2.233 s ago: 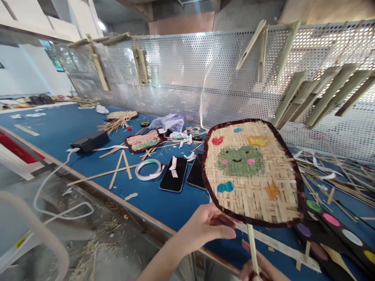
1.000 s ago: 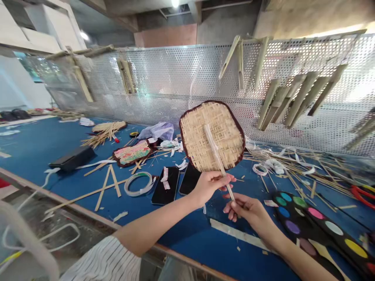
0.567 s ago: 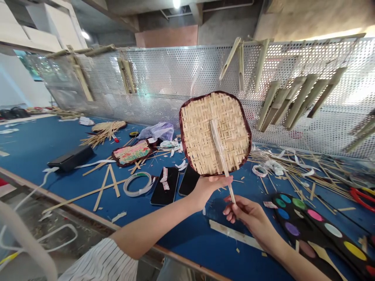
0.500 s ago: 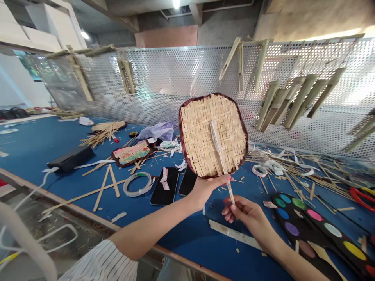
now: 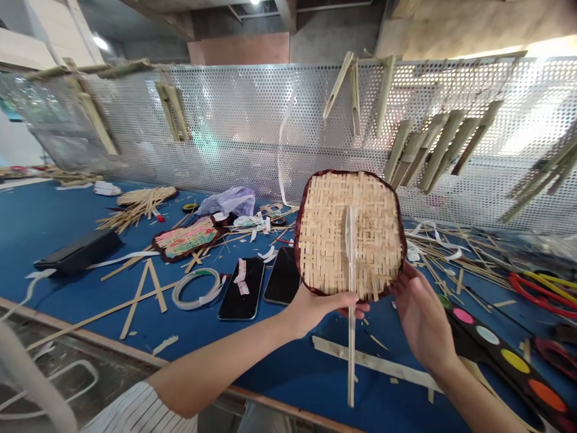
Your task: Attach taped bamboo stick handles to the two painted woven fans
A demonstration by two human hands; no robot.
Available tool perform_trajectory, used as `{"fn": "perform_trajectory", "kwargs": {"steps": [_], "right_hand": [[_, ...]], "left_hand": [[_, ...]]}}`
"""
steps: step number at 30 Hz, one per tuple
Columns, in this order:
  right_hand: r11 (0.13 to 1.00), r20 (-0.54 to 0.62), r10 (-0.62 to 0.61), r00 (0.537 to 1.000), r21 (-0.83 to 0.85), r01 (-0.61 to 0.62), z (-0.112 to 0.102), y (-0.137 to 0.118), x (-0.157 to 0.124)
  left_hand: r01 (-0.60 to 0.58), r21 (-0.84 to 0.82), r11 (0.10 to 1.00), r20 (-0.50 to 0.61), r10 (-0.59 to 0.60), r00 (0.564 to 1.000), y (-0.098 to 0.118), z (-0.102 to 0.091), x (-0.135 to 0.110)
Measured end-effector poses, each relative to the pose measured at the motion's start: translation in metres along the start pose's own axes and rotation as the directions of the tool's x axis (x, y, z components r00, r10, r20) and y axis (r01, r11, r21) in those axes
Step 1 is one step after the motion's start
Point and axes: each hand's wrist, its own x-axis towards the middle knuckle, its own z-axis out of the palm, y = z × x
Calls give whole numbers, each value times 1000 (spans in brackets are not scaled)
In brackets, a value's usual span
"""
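Standing upright in left fingers (image 5: pixel 343 300) is the fan (image 5: pixel 324 240).

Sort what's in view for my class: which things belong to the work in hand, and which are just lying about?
Work in hand: woven fan, its stick handle.
Lying about, it seems: two phones, purple bag, dark box, tape roll, painted woven piece.

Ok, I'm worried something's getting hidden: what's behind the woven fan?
Beyond the woven fan, the perforated screen and blue table show; a black phone by its left edge may be partly overlapped. Whatever sits directly behind is covered, and its far face is hidden too.
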Motion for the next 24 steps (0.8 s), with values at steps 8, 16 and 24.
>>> {"fn": "perform_trajectory", "kwargs": {"steps": [8, 16, 24], "right_hand": [[999, -101, -53, 993, -3, 54, 2, -38, 6], [986, -215, 165, 963, 44, -159, 2, -51, 2], [993, -186, -23, 982, -115, 2, -3, -35, -5]], "left_hand": [[170, 32, 985, 130, -172, 976, -1, 6, -5], [122, 46, 991, 28, -123, 992, 3, 15, -11], [-12, 140, 990, -200, 40, 979, 7, 13, -8]]}}
